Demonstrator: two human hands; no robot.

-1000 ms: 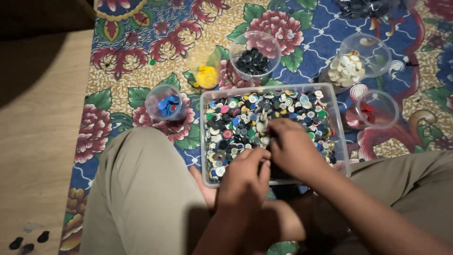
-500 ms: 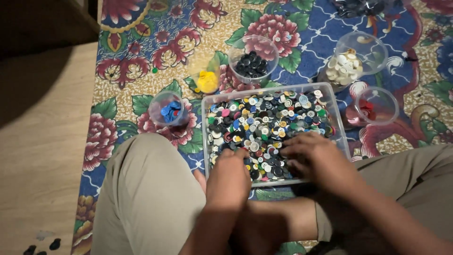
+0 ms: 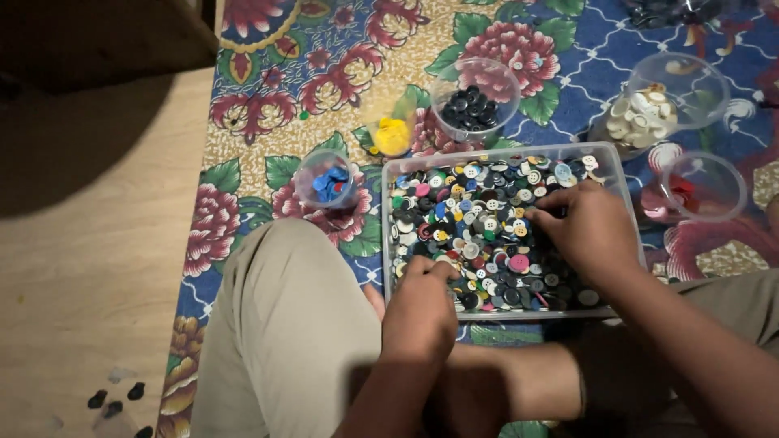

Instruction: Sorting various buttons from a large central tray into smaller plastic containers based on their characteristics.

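Sitting cross-legged on a floral rug (image 3: pixel 268 89), looking straight down at a clear bin (image 3: pixel 625 182) packed with mixed buttons (image 3: pixel 479 235) in loads of colours. Bin parked right in front of the knees, on the rug.

Left hand (image 3: pixel 420 312) resting at the near-left edge of the bin, fingers curled in loosely, tips down among the buttons. Can't tell if anything is actually pinched there, too dark and too small to make out.

Right hand (image 3: pixel 591 231) over the right half of the bin, fingers bunched toward the thumb and pointing left, tips touching the pile. Looks like a pinch, but no way to say for sure whether a button is caught in it.

Around the far side of the bin, five little clear cups:
- blue cup (image 3: pixel 326 180) off the left corner
- yellow cup (image 3: pixel 391 130) just beyond that
- black cup (image 3: pixel 475 99) straight behind the bin
- cream cup (image 3: pixel 669 101) back right, tipped on its side
- red cup (image 3: pixel 702 186) just beside the right wall

Bare wood floor (image 3: pixel 89 284) to the left of the rug, with a few dark buttons (image 3: pixel 114 399) lying loose near the bottom corner.
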